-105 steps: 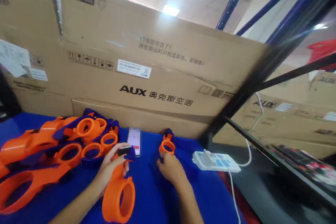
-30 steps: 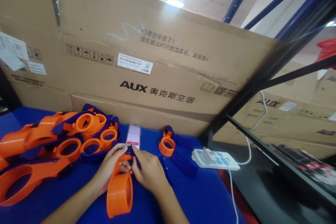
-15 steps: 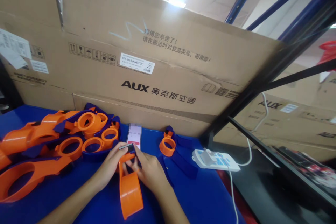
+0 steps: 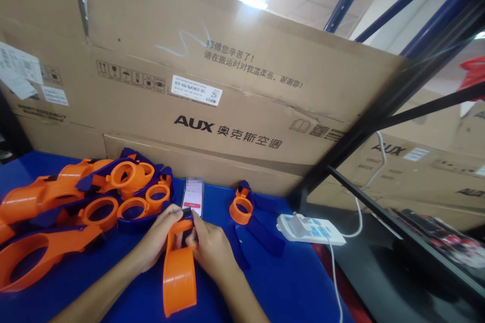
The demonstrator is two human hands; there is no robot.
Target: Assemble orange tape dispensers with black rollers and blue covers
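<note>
Both my hands hold one orange plastic tape dispenser point(image 4: 179, 272) over the blue table point(image 4: 295, 282). My left hand point(image 4: 159, 236) grips its upper end from the left, fingers closed near a small dark metal piece point(image 4: 184, 210) at the top. My right hand point(image 4: 212, 247) pinches the same upper end from the right. The dispenser's round ring points down toward me. Whether the blue part at the top is attached I cannot tell.
A pile of orange and blue dispenser parts point(image 4: 94, 197) lies at the left. A phone point(image 4: 192, 197) lies flat behind my hands. One more orange ring with blue pieces point(image 4: 242, 209) and a white power strip point(image 4: 310, 229) sit at the right. Large cardboard boxes point(image 4: 227, 111) wall the back.
My right hand left the lone orange ring at the right and joined the left on the dispenser. Since then the dispenser has turned edge-on, its ring hanging downward.
</note>
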